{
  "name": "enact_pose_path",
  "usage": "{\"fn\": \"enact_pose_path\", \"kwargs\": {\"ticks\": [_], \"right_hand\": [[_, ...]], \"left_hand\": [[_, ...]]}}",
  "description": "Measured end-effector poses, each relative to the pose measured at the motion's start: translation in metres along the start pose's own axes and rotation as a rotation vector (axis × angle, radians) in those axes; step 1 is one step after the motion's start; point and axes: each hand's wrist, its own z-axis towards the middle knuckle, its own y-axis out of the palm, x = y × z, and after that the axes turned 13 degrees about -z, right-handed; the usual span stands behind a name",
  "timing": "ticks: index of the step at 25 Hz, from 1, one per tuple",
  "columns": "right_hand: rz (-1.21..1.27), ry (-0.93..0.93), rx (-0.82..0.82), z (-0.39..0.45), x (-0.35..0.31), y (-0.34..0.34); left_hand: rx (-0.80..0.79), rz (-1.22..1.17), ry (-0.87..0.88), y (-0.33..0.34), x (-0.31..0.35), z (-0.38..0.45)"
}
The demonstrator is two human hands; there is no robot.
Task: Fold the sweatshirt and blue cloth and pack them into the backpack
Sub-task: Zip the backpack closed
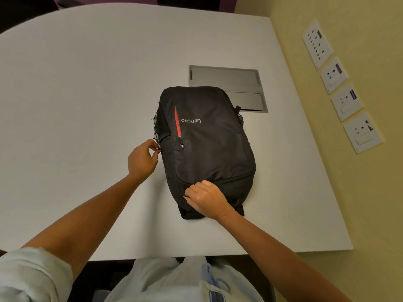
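A: Why does the backpack (pixel 207 147) lie flat, logo up, mid-counter (pixel 87 94), nearer the right edge?

B: So its zip can be worked. The right hand (pixel 207 198) grips the near end's fabric, likely to steady it.

A: And the left hand (pixel 141 160)?

B: Its fingers pinch a small zip pull at the bag's left side. Sweatshirt and blue cloth aren't visible, probably packed.

Black backpack (pixel 207 147), red zipper stripe, lying flat, front up, zipped, centre frame, top toward bottom edge.
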Motion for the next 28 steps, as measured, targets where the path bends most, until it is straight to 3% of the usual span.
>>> {"fn": "enact_pose_path", "kwargs": {"ticks": [3,7,10,13,15,17,24,28], "right_hand": [[0.180,0.023,0.058,-0.012,0.011,-0.013],[0.303,0.305,0.208,-0.063,0.027,-0.023],[0.295,0.439,0.185,-0.097,0.042,-0.025],[0.295,0.418,0.132,-0.116,0.048,-0.026],[0.300,0.392,0.118,-0.123,0.048,-0.028],[0.309,0.370,0.124,-0.128,0.046,-0.030],[0.376,0.313,0.139,-0.146,0.044,-0.037],[0.353,0.203,0.111,-0.150,0.047,-0.041]], "left_hand": [[0.071,-0.097,-0.007,0.005,0.013,-0.023],[0.072,-0.232,0.073,0.017,0.047,-0.071],[0.026,-0.183,0.104,0.024,0.069,-0.105],[-0.053,-0.079,0.313,0.030,0.084,-0.129],[-0.178,-0.001,0.508,0.041,0.086,-0.146],[-0.317,0.084,0.597,0.054,0.081,-0.163],[-0.504,0.478,0.578,0.069,0.077,-0.190],[-0.492,0.673,0.476,0.077,0.096,-0.199]]}}
